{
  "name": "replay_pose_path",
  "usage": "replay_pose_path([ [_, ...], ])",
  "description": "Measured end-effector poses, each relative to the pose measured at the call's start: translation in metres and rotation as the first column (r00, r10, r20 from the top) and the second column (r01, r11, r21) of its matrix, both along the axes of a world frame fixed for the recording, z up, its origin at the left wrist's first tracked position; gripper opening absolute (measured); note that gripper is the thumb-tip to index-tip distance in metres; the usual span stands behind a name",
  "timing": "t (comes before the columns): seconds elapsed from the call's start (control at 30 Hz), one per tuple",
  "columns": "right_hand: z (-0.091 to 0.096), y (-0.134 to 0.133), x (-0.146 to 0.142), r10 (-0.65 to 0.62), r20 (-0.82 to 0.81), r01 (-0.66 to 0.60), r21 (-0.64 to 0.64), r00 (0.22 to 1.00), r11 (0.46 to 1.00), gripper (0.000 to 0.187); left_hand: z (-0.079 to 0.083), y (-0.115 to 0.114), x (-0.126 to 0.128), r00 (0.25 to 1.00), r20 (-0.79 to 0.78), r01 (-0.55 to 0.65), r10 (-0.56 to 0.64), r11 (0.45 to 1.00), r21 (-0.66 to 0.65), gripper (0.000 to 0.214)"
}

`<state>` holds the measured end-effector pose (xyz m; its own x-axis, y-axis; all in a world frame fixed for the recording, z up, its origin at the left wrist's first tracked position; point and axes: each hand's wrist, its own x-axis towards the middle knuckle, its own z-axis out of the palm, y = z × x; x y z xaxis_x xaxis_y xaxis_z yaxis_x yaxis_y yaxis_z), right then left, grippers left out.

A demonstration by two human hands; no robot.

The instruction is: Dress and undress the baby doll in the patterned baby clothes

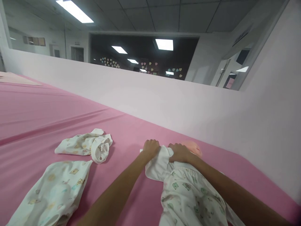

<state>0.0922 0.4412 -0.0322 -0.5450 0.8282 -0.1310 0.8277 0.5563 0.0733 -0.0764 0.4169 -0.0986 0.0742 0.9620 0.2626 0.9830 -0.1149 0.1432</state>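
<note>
A white baby garment (191,191) with small green prints lies spread on the pink sheet, partly under my right arm. Plain white cloth (158,164) at its upper end stretches between my hands. My left hand (151,147) is closed on the left edge of this cloth. My right hand (180,153) has its fingers curled over the garment's upper part; the fingertips are hidden. Just beyond the right hand, a rounded peach-coloured thing (193,147) shows in part, its kind unclear.
Pink sheet (127,135) covers the surface. To the left lie a crumpled printed baby garment (81,144) and another printed white cloth piece (55,188). A white wall (164,103) with windows above it borders the far and right sides. A pale flat piece (17,78) rests far left.
</note>
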Motion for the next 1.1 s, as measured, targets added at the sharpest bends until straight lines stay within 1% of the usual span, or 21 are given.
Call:
replay_pose_path([
  [0.1, 0.018, -0.003, 0.02, 0.026, -0.072, -0.028, -0.026, 0.997, 0.999, 0.044, -0.007, 0.002, -0.016, 0.999, 0.029, -0.041, 0.042, 0.998, -0.053, 0.023],
  [0.17, 0.028, -0.004, 0.036, 0.006, -0.116, -0.008, -0.014, 0.993, 1.0, 0.039, -0.013, 0.003, -0.026, 0.996, 0.063, -0.055, 0.061, 0.994, -0.093, 0.021],
  [0.27, 0.036, -0.008, 0.06, -0.048, -0.191, 0.056, 0.037, 0.98, 0.998, 0.037, -0.021, 0.006, -0.038, 0.987, 0.137, -0.065, 0.083, 0.989, -0.135, 0.023],
  [0.37, 0.039, -0.013, 0.073, -0.067, -0.306, 0.1, 0.094, 0.95, 0.991, 0.037, -0.026, 0.008, -0.043, 0.971, 0.221, -0.056, 0.087, 0.988, -0.145, 0.022],
  [0.43, 0.039, -0.017, 0.073, -0.058, -0.341, 0.105, 0.121, 0.938, 0.987, 0.038, -0.025, 0.009, -0.042, 0.955, 0.283, -0.043, 0.083, 0.988, -0.146, 0.022],
  [0.53, 0.037, -0.021, 0.063, -0.022, -0.289, 0.068, 0.149, 0.957, 0.987, 0.041, -0.021, 0.008, -0.038, 0.923, 0.381, -0.002, 0.054, 0.991, -0.137, 0.023],
  [0.63, 0.029, -0.023, 0.045, 0.004, -0.247, 0.031, 0.14, 0.969, 0.99, 0.04, -0.012, 0.002, -0.033, 0.882, 0.469, 0.105, -0.038, 0.987, -0.118, 0.022],
  [0.67, 0.026, -0.023, 0.039, 0.008, -0.244, 0.025, 0.128, 0.97, 0.991, 0.037, -0.009, -0.001, -0.032, 0.859, 0.507, 0.158, -0.077, 0.98, -0.118, 0.023],
  [0.7, 0.022, -0.022, 0.033, 0.012, -0.239, 0.015, 0.112, 0.971, 0.994, 0.035, -0.007, -0.004, -0.032, 0.841, 0.529, 0.208, -0.113, 0.97, -0.124, 0.028],
  [0.73, 0.019, -0.021, 0.027, 0.007, -0.234, 0.015, 0.096, 0.972, 0.995, 0.034, -0.005, -0.007, -0.033, 0.803, 0.579, 0.264, -0.139, 0.955, -0.137, 0.035],
  [0.77, 0.016, -0.02, 0.022, 0.002, -0.236, 0.018, 0.084, 0.972, 0.996, 0.036, -0.005, -0.009, -0.036, 0.688, 0.719, 0.309, -0.094, 0.935, -0.174, 0.039],
  [0.8, 0.013, -0.02, 0.018, -0.006, -0.246, 0.026, 0.079, 0.969, 0.997, 0.038, -0.005, -0.011, -0.039, 0.588, 0.807, 0.358, -0.058, 0.913, -0.196, 0.043],
  [0.83, 0.01, -0.019, 0.016, -0.002, -0.266, 0.025, 0.082, 0.964, 0.996, 0.04, -0.006, -0.011, -0.043, 0.508, 0.861, 0.373, -0.021, 0.907, -0.198, 0.046],
  [0.87, 0.007, -0.02, 0.016, 0.017, -0.294, 0.009, 0.087, 0.956, 0.996, 0.043, -0.008, -0.011, -0.047, 0.446, 0.895, 0.366, 0.016, 0.909, -0.198, 0.049],
  [0.9, 0.005, -0.022, 0.019, 0.039, -0.327, -0.008, 0.096, 0.944, 0.995, 0.047, -0.01, -0.01, -0.052, 0.403, 0.913, 0.346, 0.054, 0.915, -0.207, 0.05],
  [0.97, 0.002, -0.03, 0.038, 0.077, -0.405, -0.025, 0.131, 0.911, 0.991, 0.047, -0.01, -0.007, -0.061, 0.349, 0.927, 0.253, 0.139, 0.938, -0.236, 0.049],
  [1.0, 0.0, -0.035, 0.054, 0.077, -0.459, -0.004, 0.158, 0.885, 0.987, 0.043, -0.009, -0.005, -0.064, 0.345, 0.922, 0.189, 0.175, 0.949, -0.251, 0.048],
  [1.03, -0.002, -0.042, 0.074, 0.056, -0.507, 0.041, 0.179, 0.86, 0.983, 0.039, -0.005, -0.003, -0.066, 0.364, 0.909, 0.116, 0.201, 0.959, -0.258, 0.045],
  [1.07, -0.005, -0.049, 0.099, 0.02, -0.592, 0.133, 0.213, 0.806, 0.968, 0.031, 0.0, -0.002, -0.066, 0.405, 0.889, 0.046, 0.214, 0.966, -0.253, 0.043],
  [1.1, -0.009, -0.057, 0.126, -0.055, -0.651, 0.243, 0.203, 0.757, 0.949, 0.026, 0.008, -0.001, -0.063, 0.464, 0.86, -0.016, 0.212, 0.973, -0.231, 0.042],
])
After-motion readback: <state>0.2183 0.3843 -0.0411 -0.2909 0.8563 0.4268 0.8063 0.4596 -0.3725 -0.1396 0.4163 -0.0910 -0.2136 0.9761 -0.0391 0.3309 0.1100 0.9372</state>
